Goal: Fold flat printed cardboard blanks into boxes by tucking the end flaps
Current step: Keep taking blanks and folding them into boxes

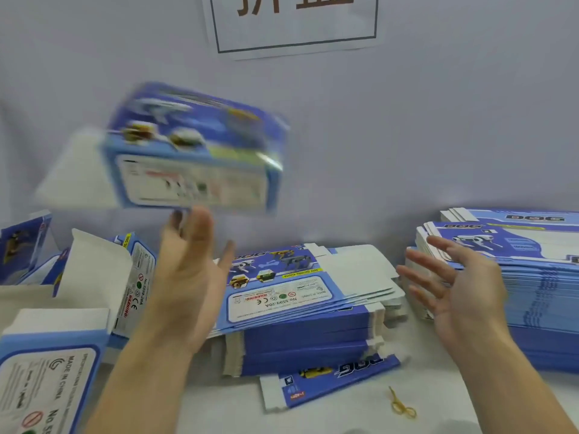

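Observation:
A folded blue printed box [191, 151] is in the air at the upper left, blurred, with its white end flap sticking out to the left. My left hand [191, 277] is just below it, palm up and fingers spread, fingertips near the box's lower edge; I cannot tell if they touch it. My right hand [454, 286] is open with fingers spread, hovering in front of the right stack. A stack of flat blue blanks [300, 296] lies in the middle of the table between my hands.
A second tall stack of flat blanks [532, 277] stands at the right. Several folded boxes [103, 286] with open flaps are piled at the left. A loose blank [332, 380] and a yellow rubber band [402, 405] lie on the white table. A paper sign [294, 20] hangs on the wall.

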Motion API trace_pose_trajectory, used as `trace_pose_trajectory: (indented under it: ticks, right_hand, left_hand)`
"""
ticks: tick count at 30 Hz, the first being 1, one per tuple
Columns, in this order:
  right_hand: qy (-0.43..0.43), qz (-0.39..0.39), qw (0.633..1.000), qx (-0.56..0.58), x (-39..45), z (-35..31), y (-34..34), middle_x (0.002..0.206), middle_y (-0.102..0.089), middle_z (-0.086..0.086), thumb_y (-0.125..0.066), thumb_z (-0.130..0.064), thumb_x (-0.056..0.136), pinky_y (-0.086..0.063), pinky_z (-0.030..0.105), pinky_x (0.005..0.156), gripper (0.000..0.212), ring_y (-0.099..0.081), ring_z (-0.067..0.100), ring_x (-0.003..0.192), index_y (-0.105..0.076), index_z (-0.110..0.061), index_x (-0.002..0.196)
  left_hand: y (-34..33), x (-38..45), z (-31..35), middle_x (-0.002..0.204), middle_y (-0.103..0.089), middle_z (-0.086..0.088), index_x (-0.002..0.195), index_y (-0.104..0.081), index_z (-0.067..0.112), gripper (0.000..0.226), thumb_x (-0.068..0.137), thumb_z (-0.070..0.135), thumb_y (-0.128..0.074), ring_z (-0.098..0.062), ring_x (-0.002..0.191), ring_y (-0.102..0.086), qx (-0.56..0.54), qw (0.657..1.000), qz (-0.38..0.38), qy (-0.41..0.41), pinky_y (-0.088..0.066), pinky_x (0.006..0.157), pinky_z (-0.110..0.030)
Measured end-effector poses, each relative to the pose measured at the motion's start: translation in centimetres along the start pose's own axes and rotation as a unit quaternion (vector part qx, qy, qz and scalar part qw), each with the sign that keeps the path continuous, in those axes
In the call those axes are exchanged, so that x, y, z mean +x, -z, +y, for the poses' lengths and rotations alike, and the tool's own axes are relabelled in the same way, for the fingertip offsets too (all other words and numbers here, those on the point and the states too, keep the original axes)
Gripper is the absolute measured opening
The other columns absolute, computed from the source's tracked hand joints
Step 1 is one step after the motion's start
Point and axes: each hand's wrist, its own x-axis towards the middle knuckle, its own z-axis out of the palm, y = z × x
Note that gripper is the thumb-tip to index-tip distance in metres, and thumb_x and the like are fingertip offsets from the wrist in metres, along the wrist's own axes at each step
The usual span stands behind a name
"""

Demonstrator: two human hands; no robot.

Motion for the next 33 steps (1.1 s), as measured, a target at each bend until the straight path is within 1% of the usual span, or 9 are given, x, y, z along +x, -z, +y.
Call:
trace_pose_trajectory:
  ticks: [2,5,7,10,14,19,23,30,33]
  right_hand:
    - [-0.002,-0.005,1.000,-0.001,-0.2,0.1,-0.3,0.087,-0.078,0.005,-0.045,-0.025,0.096,-0.048,0.027,0.051,0.025,-0.074,0.024,0.065,-0.067,-0.021,0.110]
    - [-0.006,-0.017,1.000,-0.024,-0.1,0.7,-0.7,0.081,-0.077,0.003,-0.044,-0.021,0.097,-0.048,0.027,0.051,0.027,-0.073,0.021,0.063,-0.066,-0.021,0.113]
    - [-0.009,-0.033,0.998,-0.046,-0.1,1.0,-0.9,0.077,-0.077,0.001,-0.042,-0.019,0.097,-0.049,0.026,0.049,0.027,-0.073,0.019,0.060,-0.066,-0.021,0.110]
    - [-0.017,-0.046,0.996,-0.068,-0.1,1.3,-1.1,0.076,-0.077,0.001,-0.043,-0.017,0.097,-0.049,0.027,0.049,0.024,-0.072,0.018,0.059,-0.066,-0.021,0.104]
    - [-0.010,-0.065,0.991,-0.114,0.0,1.6,-1.3,0.079,-0.077,0.003,-0.042,-0.013,0.097,-0.050,0.026,0.047,0.027,-0.073,0.019,0.062,-0.067,-0.022,0.099]
    - [0.015,-0.079,0.984,-0.156,-0.2,2.0,-1.7,0.069,-0.073,0.002,-0.044,-0.009,0.094,-0.046,0.025,0.044,0.028,-0.068,0.018,0.055,-0.071,-0.018,0.093]
    - [0.089,-0.055,0.985,-0.136,-0.4,2.0,-1.9,0.058,-0.064,-0.002,-0.044,-0.002,0.092,-0.041,0.023,0.041,0.032,-0.060,0.013,0.048,-0.069,-0.019,0.082]
    - [0.152,-0.096,0.972,-0.149,-0.7,2.2,-2.3,0.055,-0.059,-0.001,-0.047,0.002,0.091,-0.043,0.023,0.040,0.030,-0.058,0.015,0.048,-0.066,-0.019,0.085]
    - [0.154,-0.130,0.967,-0.155,-1.1,2.1,-2.6,0.060,-0.062,0.001,-0.049,0.002,0.091,-0.046,0.025,0.044,0.028,-0.060,0.018,0.053,-0.067,-0.020,0.092]
  left_hand:
    - [0.2,0.1,-0.1,0.131,-0.059,0.018,0.128,-0.051,0.025,0.123,0.021,0.072,-0.089,-0.005,0.127,-0.052,-0.006,1.000,0.003,-0.006,-0.046,0.101,-0.034]
    - [-0.3,-0.5,-1.7,0.121,-0.070,0.010,0.117,-0.062,0.028,0.084,0.046,0.064,-0.090,-0.007,0.114,-0.065,0.224,0.974,0.006,0.035,-0.051,0.101,-0.039]
    - [-0.9,-1.3,-3.2,0.137,-0.057,0.015,0.130,-0.053,0.038,0.067,0.071,0.058,-0.078,-0.007,0.128,-0.054,0.450,0.888,-0.069,0.071,-0.044,0.109,-0.036]
    - [-0.8,-2.0,-5.4,0.158,-0.029,0.010,0.153,-0.024,0.038,0.079,0.088,0.057,-0.063,-0.014,0.142,-0.032,0.679,0.696,-0.172,0.157,-0.036,0.111,-0.034]
    - [-0.7,-1.7,-5.7,0.144,-0.048,0.008,0.145,-0.045,0.039,0.061,0.089,0.057,-0.062,-0.016,0.125,-0.047,0.749,0.634,-0.157,0.111,-0.039,0.089,-0.026]
    - [-0.6,-1.5,-4.9,0.136,-0.055,0.015,0.129,-0.060,0.047,0.049,0.084,0.067,-0.060,-0.013,0.118,-0.050,0.732,0.656,-0.154,0.098,-0.041,0.082,-0.029]
    - [-1.5,-1.6,-4.7,0.105,-0.072,0.015,0.103,-0.072,0.046,0.022,0.094,0.054,-0.055,-0.012,0.084,-0.055,0.715,0.693,-0.073,-0.060,-0.042,0.063,-0.027]
    - [-2.6,-1.4,-4.1,0.079,-0.076,0.014,0.090,-0.077,0.043,0.008,0.082,0.041,-0.077,-0.007,0.068,-0.067,0.523,0.838,0.078,-0.134,-0.052,0.055,-0.030]
    - [-2.8,-1.2,-3.1,0.074,-0.075,0.012,0.097,-0.080,0.030,0.011,0.089,0.031,-0.072,-0.002,0.062,-0.065,0.446,0.867,0.103,-0.195,-0.046,0.052,-0.015]
